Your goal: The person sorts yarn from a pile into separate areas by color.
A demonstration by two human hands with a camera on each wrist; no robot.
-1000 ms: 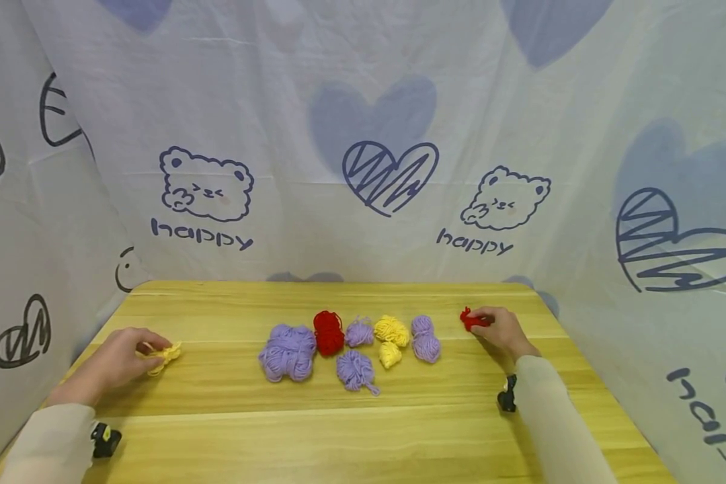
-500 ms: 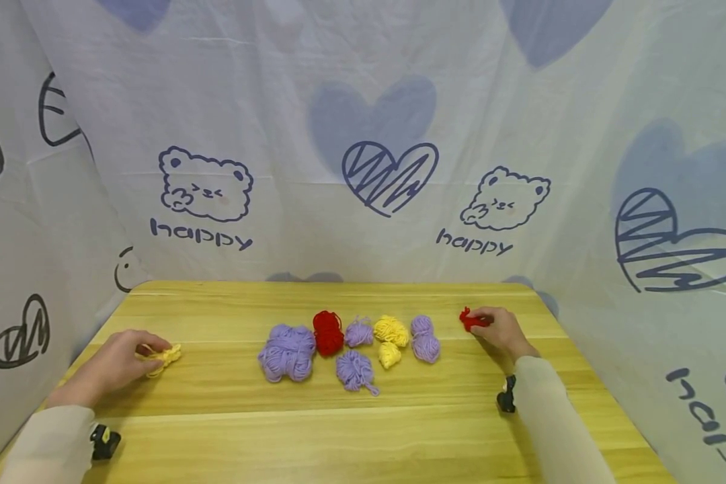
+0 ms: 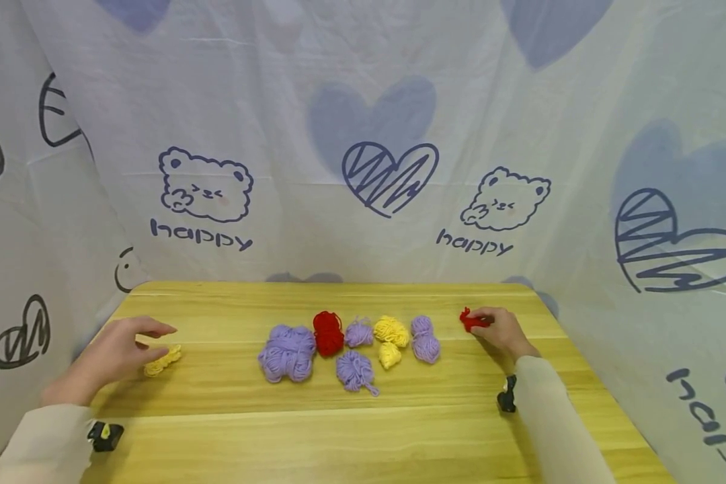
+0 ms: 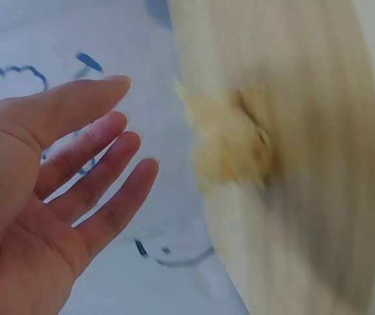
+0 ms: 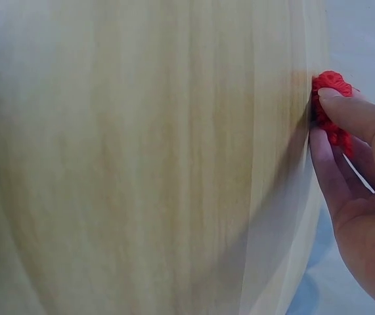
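Observation:
My left hand (image 3: 111, 349) is raised at the table's left side, its fingers spread and holding nothing. Just beyond its thumb a small bundle of yellow yarn (image 3: 165, 361) lies on the wood; the left wrist view shows this yellow yarn (image 4: 230, 144) blurred and apart from the fingers. On the right, my right hand (image 3: 501, 329) pinches a small bundle of red yarn (image 3: 473, 321) close to the table. In the right wrist view the thumb lies over the red yarn (image 5: 331, 85), with the fingers around its other side.
Mid-table lies a group of yarn: a large purple bundle (image 3: 287, 354), a red skein (image 3: 329, 333), smaller purple balls (image 3: 355, 371), yellow balls (image 3: 391, 331) and a purple twisted skein (image 3: 425, 339). A printed curtain (image 3: 290, 202) hangs behind and beside the wooden table (image 3: 314, 444).
My left hand has let go of the yellow yarn and lifted up and slightly left, its fingers spreading. The right hand and the yarn in the middle have stayed put.

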